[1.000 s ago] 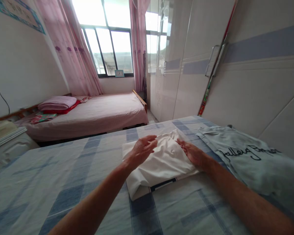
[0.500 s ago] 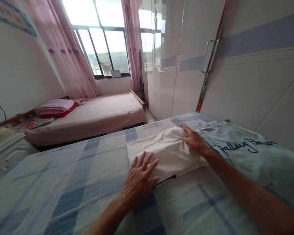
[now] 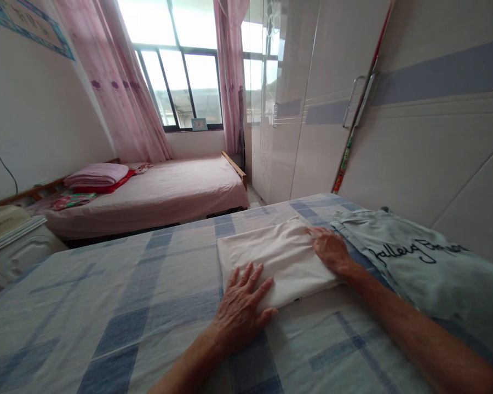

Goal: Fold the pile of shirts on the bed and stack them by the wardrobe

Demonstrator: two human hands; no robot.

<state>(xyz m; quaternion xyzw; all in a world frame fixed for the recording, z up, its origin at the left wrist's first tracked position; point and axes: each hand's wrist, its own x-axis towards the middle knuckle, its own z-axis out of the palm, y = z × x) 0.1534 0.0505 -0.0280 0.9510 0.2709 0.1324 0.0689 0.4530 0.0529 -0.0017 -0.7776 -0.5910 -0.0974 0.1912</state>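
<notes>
Two bare hands lay flat on a folded white cloth (image 3: 285, 251) that sat on the near bed (image 3: 148, 312), right of its middle, over the blue-and-white checked sheet. Nearest the camera, the left hand (image 3: 242, 303) pressed palm down on the cloth's near corner, with its heel on the sheet and its fingers spread across the fabric. Its grip was fully open and closed on nothing. A little farther off, the right hand (image 3: 331, 249) rested on the cloth's right edge, also palm down. Its grip was equally open, so it was pinning the fabric rather than holding it. By the look of it, the step in hand was pressing and smoothing the folded bundle: the top lay nearly flat, with only soft creases running across it. Any lift or further fold would call for fingertips to get under an edge first, since neither hand had hold of the cloth. Just beside the right hand, touching or nearly touching the bundle, lay a pale blue shirt (image 3: 411, 262) with black script lettering, spread loosely toward the wardrobe (image 3: 394, 148) along the right wall. Past the foot of the near bed stood a second bed (image 3: 176, 191) in pink, with a folded pink blanket (image 3: 96, 174) at its head. Behind it a bright window (image 3: 181, 76) was framed by pink curtains (image 3: 119, 93).
</notes>
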